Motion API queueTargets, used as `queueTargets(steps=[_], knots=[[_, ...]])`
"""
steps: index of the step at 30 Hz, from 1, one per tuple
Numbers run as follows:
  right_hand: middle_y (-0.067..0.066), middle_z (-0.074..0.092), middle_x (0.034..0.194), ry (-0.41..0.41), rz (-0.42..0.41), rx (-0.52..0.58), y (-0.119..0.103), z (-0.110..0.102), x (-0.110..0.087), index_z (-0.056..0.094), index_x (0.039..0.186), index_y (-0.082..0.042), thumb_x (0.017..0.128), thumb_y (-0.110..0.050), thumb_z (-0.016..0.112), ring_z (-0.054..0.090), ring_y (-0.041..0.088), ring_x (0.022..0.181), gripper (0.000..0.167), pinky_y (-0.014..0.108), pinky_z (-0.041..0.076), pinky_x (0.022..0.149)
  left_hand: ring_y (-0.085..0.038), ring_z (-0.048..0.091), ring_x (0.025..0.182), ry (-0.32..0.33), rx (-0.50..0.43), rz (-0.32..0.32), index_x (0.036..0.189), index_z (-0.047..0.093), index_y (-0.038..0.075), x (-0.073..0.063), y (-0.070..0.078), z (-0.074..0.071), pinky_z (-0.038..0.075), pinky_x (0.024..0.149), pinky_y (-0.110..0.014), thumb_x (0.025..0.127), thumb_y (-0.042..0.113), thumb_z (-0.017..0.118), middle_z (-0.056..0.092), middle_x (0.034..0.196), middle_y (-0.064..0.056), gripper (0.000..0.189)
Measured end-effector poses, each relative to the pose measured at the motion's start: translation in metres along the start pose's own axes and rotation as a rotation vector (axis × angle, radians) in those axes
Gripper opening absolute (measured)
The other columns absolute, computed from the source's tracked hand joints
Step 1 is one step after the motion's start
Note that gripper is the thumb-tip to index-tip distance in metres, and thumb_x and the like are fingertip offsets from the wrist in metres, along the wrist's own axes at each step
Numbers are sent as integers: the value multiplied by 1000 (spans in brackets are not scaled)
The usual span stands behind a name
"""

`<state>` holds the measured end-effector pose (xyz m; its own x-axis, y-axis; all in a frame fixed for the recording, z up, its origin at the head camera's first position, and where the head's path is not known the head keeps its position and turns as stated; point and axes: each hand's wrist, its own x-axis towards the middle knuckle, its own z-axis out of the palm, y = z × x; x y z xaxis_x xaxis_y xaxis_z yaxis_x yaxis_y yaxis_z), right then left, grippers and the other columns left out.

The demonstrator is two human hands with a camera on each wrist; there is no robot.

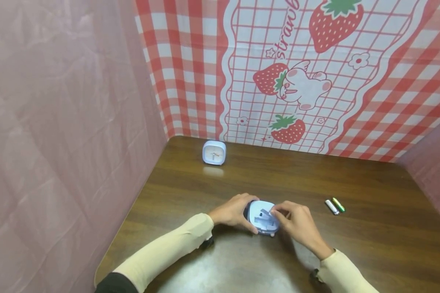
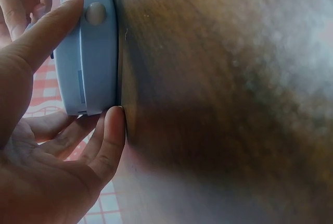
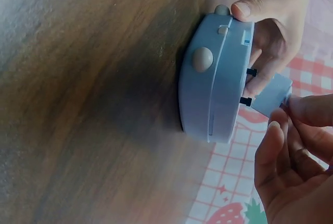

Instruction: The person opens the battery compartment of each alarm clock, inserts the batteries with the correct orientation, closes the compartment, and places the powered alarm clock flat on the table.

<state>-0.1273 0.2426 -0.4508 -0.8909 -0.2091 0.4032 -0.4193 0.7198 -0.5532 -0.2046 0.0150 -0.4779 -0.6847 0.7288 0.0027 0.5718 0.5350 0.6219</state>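
A light-blue alarm clock (image 1: 258, 208) lies face down on the table, its back turned up. My left hand (image 1: 234, 212) grips its left side, with the thumb along the near edge and the fingers round the far side. Over the clock's back, the fingertips of my right hand (image 1: 297, 223) pinch a small flat battery cover (image 3: 272, 96). The cover stands tilted up above the back, close to two dark knobs (image 3: 246, 101). Round feet (image 3: 202, 59) stick out from the clock's near side.
A second small square clock (image 1: 214, 153) stands upright at the back left of the wooden table (image 1: 278, 175). To the right lie two batteries, a white one (image 1: 331, 206) and a green-yellow one (image 1: 338, 204). A strawberry-patterned checked cloth (image 1: 190, 81) hangs behind the table.
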Motion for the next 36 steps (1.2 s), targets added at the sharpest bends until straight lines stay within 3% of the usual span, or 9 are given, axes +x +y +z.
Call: queueTargets(steps=[16, 36], knots=[[-7, 73, 81, 4, 150, 23, 6, -7, -5, 80, 94, -15, 89, -11, 81, 57, 5, 63, 6, 25, 49, 55, -12, 53, 117, 9, -3, 3, 150, 50, 10, -4, -1, 2, 45, 102, -26, 67, 49, 95, 58, 130, -1, 102], [-8, 71, 76, 28, 233, -7, 16, -15, -10, 80, 93, -13, 92, -17, 79, 60, 7, 67, 4, 25, 49, 60, -11, 52, 115, 13, 0, 0, 147, 53, 12, -2, -1, 3, 45, 101, -25, 66, 48, 96, 59, 128, 0, 98]])
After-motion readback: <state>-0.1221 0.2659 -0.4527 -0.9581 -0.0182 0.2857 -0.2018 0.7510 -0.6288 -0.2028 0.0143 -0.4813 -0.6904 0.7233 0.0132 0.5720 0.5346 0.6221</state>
